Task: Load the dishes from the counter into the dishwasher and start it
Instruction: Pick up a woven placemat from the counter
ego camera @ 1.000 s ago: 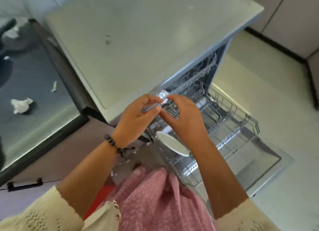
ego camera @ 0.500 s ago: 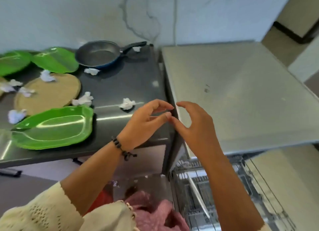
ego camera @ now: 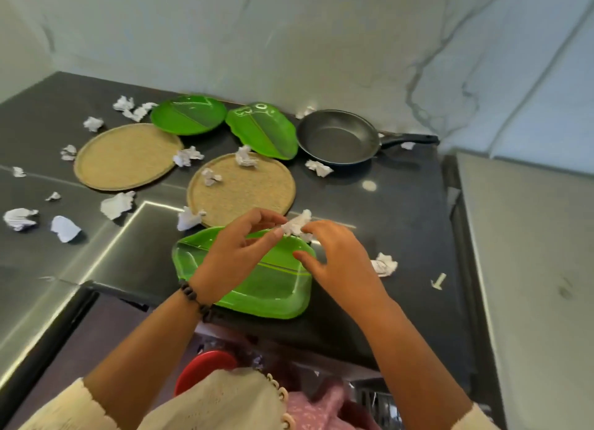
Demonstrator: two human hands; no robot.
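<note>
Wall: white marble with grey veins, at the far side.
Counter: dark shiny stone counter (ego camera: 401, 211), with many crumpled white paper bits on it.
Near plate: green leaf-shaped plastic plate (ego camera: 270, 288) lies flat at the near edge of the counter, partly under both hands.
Far plates: round green plate (ego camera: 188, 114) and a second green leaf plate (ego camera: 263, 130) lie side by side near the wall.
Mats: two round woven straw mats (ego camera: 128, 156), between the far plates and the near plate.
Pan: dark round frying pan (ego camera: 337, 137), far right, handle pointing right.
Left hand (ego camera: 234, 256): fingers bent, thumb and finger tips pinch a crumpled white paper ball (ego camera: 297, 225).
Right hand (ego camera: 340, 262): fingers spread a little, tips touching the same paper ball.
Wrist: dark bead bracelet (ego camera: 196, 299) on the left arm.
Dishwasher: grey flat top (ego camera: 530, 253), at the right of the counter.
</note>
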